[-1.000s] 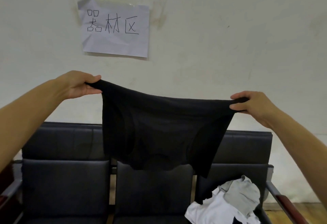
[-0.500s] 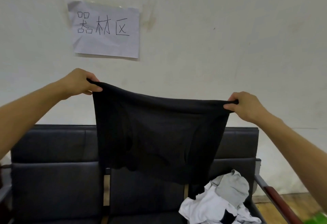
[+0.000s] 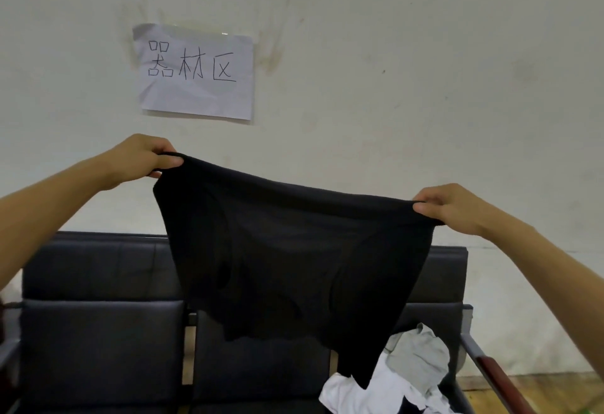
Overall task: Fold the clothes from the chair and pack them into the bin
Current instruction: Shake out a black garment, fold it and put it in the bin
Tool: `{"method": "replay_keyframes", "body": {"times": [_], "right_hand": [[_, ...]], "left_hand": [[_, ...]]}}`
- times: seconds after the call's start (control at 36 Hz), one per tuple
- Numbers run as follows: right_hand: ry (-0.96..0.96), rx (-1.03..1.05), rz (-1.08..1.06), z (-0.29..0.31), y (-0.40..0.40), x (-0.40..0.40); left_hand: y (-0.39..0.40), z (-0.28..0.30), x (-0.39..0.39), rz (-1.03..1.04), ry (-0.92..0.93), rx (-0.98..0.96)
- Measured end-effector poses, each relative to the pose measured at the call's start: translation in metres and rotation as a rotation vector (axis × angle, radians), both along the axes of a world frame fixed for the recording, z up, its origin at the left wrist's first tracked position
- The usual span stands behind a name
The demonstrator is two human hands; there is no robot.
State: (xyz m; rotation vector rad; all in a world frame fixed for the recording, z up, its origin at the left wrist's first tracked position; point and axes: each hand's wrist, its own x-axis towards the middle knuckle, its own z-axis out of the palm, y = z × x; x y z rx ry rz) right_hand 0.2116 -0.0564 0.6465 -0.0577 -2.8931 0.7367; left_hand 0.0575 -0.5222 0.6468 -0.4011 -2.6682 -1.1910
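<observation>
Both hands were raised in front of the wall, holding a black garment (image 3: 294, 260) stretched out between them in the air. The left hand (image 3: 143, 160) pinched the garment's upper left corner, thumb on the near side of the fabric and fingers curled behind it. The right hand (image 3: 451, 207) pinched the upper right corner the same way, thumb tip pressing the hem against the curled fingers. The top edge ran taut between the two grips, higher at the left and lower at the right, sagging slightly in the middle. The cloth hung free below that edge, narrowing downward, its lower hem uneven with the longest point hanging at the lower right. It looked like a pair of black shorts or briefs, though the exact type could not be told. Behind and below it stood a row of dark padded chairs (image 3: 98, 348) against the wall, with a reddish-brown armrest (image 3: 490, 371) at the right end. On the right-hand seat lay a crumpled pile of clothes (image 3: 392, 384), white and grey, with the hanging garment's lowest tip overlapping it in view; whether they touched could not be told. A white paper sign (image 3: 196, 70) with handwritten characters was taped to the wall above the left hand. A strip of wooden floor (image 3: 539, 384) showed at the far right.
</observation>
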Motion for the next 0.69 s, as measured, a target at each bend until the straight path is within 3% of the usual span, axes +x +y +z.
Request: {"method": "replay_keyframes", "body": {"times": [0.33,0.69], "right_hand": [[-0.161,0.176,0.062,-0.034,0.002,-0.006],[-0.274,0.247,0.108,-0.124,-0.031,0.012]], "left_hand": [[0.002,-0.035,0.025,-0.007,-0.116,-0.092],[-0.010,-0.116,0.043,-0.061,-0.264,-0.193]]}}
